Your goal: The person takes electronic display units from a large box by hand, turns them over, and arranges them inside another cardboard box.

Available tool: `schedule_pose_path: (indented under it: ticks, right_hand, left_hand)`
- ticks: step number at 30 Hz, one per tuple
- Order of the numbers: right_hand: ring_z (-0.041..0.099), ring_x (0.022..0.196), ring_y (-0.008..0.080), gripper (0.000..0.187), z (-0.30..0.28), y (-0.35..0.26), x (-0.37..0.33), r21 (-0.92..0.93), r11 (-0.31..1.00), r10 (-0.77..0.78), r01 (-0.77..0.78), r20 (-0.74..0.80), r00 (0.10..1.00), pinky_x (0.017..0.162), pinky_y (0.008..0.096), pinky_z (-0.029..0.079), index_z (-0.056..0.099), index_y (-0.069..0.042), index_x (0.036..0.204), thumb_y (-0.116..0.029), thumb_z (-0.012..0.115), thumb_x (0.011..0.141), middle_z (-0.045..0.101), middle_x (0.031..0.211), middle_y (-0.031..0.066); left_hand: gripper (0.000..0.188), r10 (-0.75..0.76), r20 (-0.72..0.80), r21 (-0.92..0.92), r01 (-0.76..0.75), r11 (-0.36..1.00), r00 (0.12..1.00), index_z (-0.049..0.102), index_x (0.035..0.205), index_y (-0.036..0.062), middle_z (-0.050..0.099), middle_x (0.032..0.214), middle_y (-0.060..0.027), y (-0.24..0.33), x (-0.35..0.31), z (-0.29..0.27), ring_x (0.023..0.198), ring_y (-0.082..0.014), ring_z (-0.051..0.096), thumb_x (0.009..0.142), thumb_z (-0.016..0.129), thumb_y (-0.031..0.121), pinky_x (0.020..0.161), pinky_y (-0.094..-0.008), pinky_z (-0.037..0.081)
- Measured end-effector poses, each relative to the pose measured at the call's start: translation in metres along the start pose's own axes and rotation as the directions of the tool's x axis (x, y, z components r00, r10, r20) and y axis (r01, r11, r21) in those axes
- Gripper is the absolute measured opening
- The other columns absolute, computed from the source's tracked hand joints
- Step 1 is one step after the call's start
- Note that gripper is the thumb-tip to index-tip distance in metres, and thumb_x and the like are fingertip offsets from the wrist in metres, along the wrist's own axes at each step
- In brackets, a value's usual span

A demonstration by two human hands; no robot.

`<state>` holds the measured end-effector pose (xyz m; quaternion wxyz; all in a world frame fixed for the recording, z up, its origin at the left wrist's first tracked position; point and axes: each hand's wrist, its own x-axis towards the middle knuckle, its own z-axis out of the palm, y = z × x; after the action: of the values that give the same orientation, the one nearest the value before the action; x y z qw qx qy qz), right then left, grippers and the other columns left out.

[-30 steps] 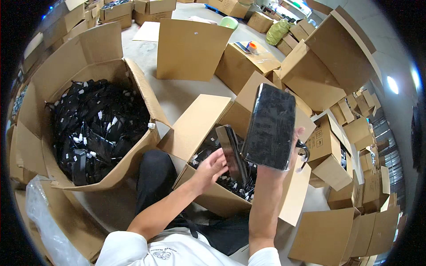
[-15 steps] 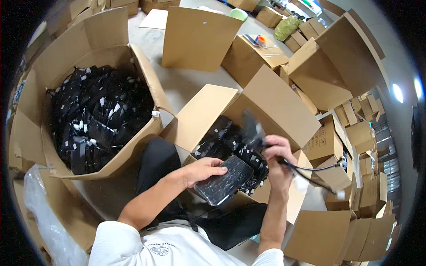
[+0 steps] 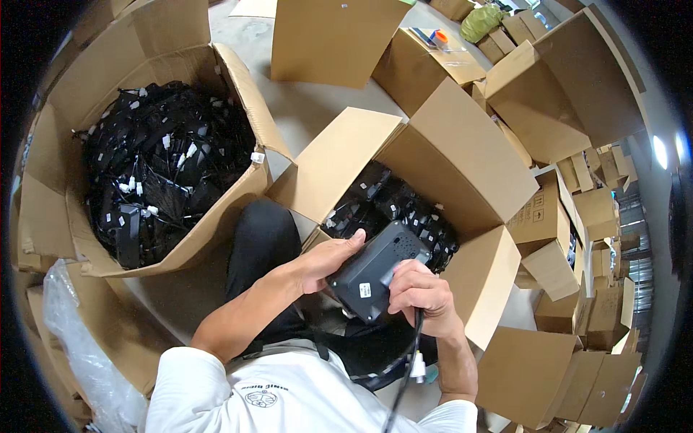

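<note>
A flat, rectangular black electronic unit (image 3: pixel 369 263) with a pattern of small holes, a white label and screws at its corners is held over my lap. My left hand (image 3: pixel 328 261) grips its left edge, thumb on top. My right hand (image 3: pixel 424 297) is closed at the unit's lower right edge, with a black cable (image 3: pixel 416 339) running down out of it. A white connector (image 3: pixel 418 368) hangs beside the cable. Something greyish shows at the right fingertips, too unclear to name. Just beyond the unit, an open cardboard box (image 3: pixel 480 180) holds several black parts with white tags (image 3: pixel 390 209).
At left stands a large open carton (image 3: pixel 238 94) full of tangled black cabled parts (image 3: pixel 159 173) with white connectors. Clear plastic wrap (image 3: pixel 83 346) lies at lower left. More cartons (image 3: pixel 538 372) crowd the right side. An orange tape roll (image 3: pixel 438 37) sits on a far box.
The unit has turned from its glossy face to its back with holes and label. My right hand, earlier apart with a cable and a blurred dark piece, has come down to the unit's edge.
</note>
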<state>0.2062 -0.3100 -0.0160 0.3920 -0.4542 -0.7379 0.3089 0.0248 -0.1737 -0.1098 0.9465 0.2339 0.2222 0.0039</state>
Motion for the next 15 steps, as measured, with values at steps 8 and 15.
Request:
schedule_pose_path:
  ticks: [8,15]
  right_hand:
    - [0.032,0.143,0.0397,0.08,-0.025,-0.03,0.0,-0.274,0.95,0.254,-0.147,0.41,0.876,0.117,0.0476,0.03,0.051,-0.004,0.137,0.002,0.075,0.062,0.041,0.147,0.0202]
    - [0.041,0.14,0.0347,0.089,-0.093,-0.019,0.009,-0.28,0.925,0.277,-0.256,0.035,0.96,0.116,0.0448,0.032,0.046,0.001,0.143,-0.03,0.088,0.071,0.049,0.145,0.0217]
  left_hand:
    - [0.078,0.26,0.048,0.64,-0.23,0.733,0.964,0.049,0.138,-0.0074,0.063,0.123,-0.0159,0.025,-0.018,0.004,0.11,-0.0208,0.059,0.074,0.084,0.019,0.099,-0.0324,0.046]
    - [0.076,0.054,0.408,0.891,-0.41,0.196,0.911,0.049,0.136,-0.008,0.067,0.115,-0.0224,0.08,0.017,0.049,0.101,-0.0252,0.065,0.072,0.076,0.023,0.089,-0.0337,0.052]
